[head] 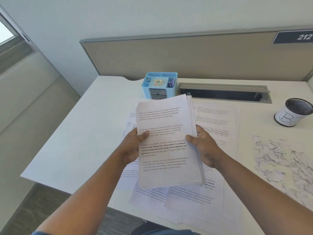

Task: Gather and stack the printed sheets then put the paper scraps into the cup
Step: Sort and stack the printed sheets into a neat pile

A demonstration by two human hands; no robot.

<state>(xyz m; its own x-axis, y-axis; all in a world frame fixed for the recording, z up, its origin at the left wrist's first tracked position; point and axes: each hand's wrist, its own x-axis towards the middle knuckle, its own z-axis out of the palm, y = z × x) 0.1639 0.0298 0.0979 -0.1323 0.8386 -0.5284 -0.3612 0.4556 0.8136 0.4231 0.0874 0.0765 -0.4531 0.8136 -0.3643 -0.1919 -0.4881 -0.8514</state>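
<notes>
Left hand (pixel 133 146) grips the left edge of the stack of printed sheets (pixel 166 143), thumb on the top page, fingers hidden beneath. Right hand (pixel 204 146) grips the right edge the same way, thumb on top. Stack is held above the tabletop (pixel 88 133), tilted slightly, far end raised. Right-side edges are fanned, so the pages are not yet squared.

Step in hand, by judgement: gathering, partway through. Loose sheets (pixel 211 126) lie flat on the tabletop under and around the held stack, to the right, the left and the near side, several overlapping.

Next move likely calls for tapping the held stack square, then freeing one hand to pick up the remaining pages, or setting the stack down and sliding the rest onto it.

Paper scraps (pixel 277 160) lie in a spread pile at the right of the tabletop, untouched. Cup (pixel 293 112), mesh with a paper label marked "B", stands beyond the scraps at far right, well apart from both hands. Scrap step not yet begun.

Blue organiser (pixel 159 84) sits at the far edge, just beyond the stack.
</notes>
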